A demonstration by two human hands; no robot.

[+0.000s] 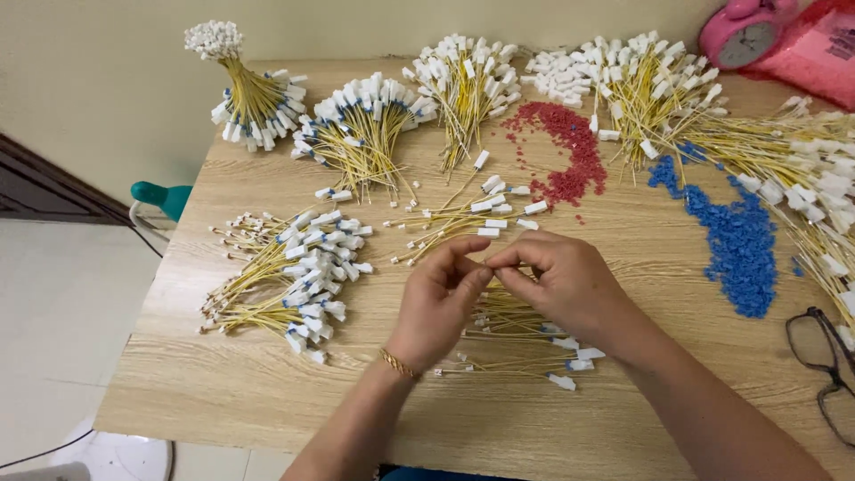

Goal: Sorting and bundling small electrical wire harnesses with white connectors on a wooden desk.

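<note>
My left hand [438, 303] and my right hand [561, 281] meet over the middle of the wooden table [267, 392], fingertips pinched together on a thin yellow wire [488, 264]. A gold bracelet sits on my left wrist. Under my hands lies a small pile of yellow wires with white connectors [525, 352]. Another loose group of such wires [472, 218] lies just beyond my fingers. To the left rests a larger heap of wires with white and blue ends [289, 276].
Bundles of yellow wires [356, 134] stand along the table's far edge and right side. Red beads [570, 151] and blue beads [735, 245] are spread at the right. Black glasses [824, 365] lie at the right edge, a pink alarm clock [746, 31] at the back.
</note>
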